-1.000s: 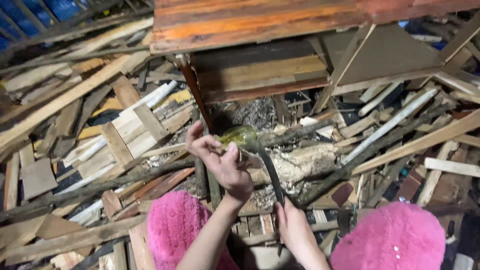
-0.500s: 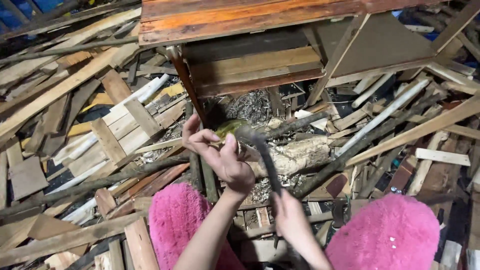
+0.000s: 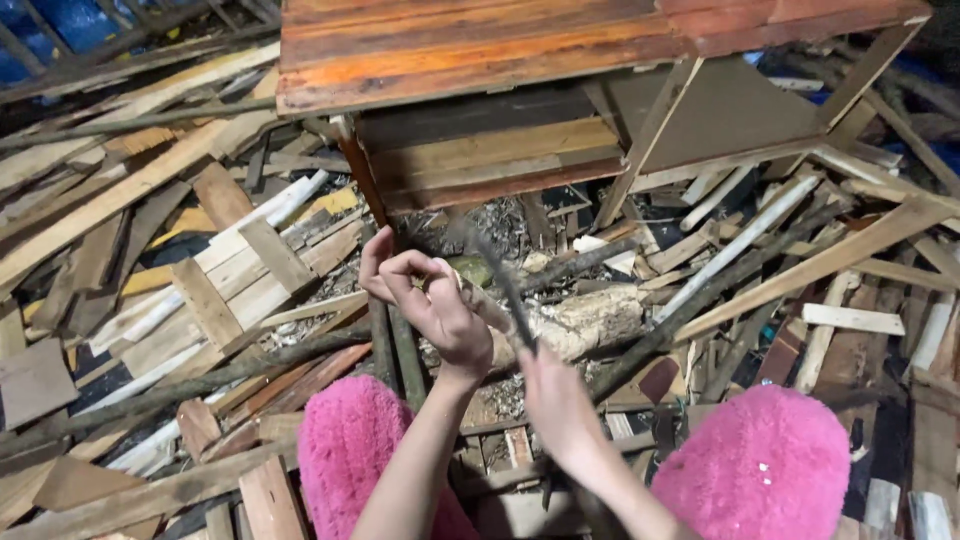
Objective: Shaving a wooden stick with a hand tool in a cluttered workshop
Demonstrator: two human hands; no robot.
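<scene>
two hands work over the log (image 3: 585, 320): left hand (image 3: 440, 310) pinches a small greenish piece (image 3: 472, 268) to steady it, right hand (image 3: 560, 400) grips a blurred dark blade (image 3: 510, 290), angled against it.

Place: you're in a scrap-wood yard.
Evidence: loose planks (image 3: 150, 190), a log (image 3: 585, 320), a stacked pallet (image 3: 500, 60).

No pkgs, labels, signs or screens anywhere in frame: top to bottom it's loose wood only, none of it carrying a tag or sticker.
</scene>
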